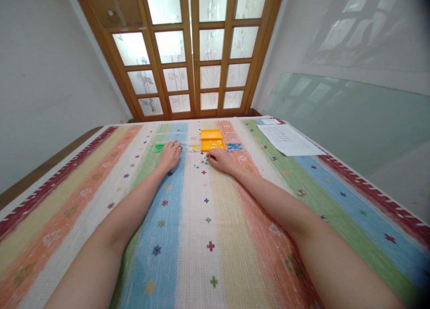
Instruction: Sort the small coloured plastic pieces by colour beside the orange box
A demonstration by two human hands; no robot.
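My left hand (170, 155) lies palm down on the cloth with its fingers stretched forward. It is beside a clear box with small green pieces (159, 147). My right hand (220, 159) is closed, its fingertips pinched over a loose scatter of tiny blue and green pieces (196, 166). Whether a piece is between those fingertips is too small to make out. Just beyond it stands an open orange box (212, 134) with pale pieces in its near half. Blue pieces (234, 146) fill a clear box to its right, and a few yellow pieces (195, 147) lie to its left.
A striped, patterned tablecloth (196, 228) covers the table. White printed sheets (288, 139) lie at the far right. Behind the table are wooden doors with glass panes (210, 76). A glass panel (336, 116) leans along the right wall.
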